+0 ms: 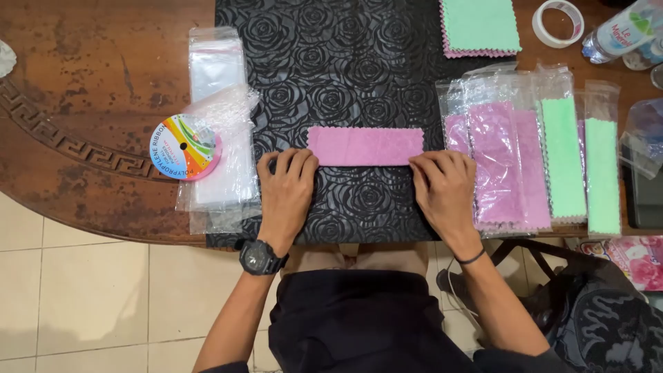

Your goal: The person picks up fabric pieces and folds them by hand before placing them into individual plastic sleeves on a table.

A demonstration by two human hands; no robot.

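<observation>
A pink cloth with zigzag edges lies folded into a long strip on a black rose-patterned mat. My left hand rests palm down with its fingertips on the strip's lower left corner. My right hand presses its fingertips on the lower right corner. Both hands lie flat, fingers together, holding the strip down against the mat.
Clear plastic sleeves and a colourful ribbon spool lie to the left. Bagged pink cloths and green cloths lie to the right. A stack of green cloths, a tape roll and a bottle sit at the back right.
</observation>
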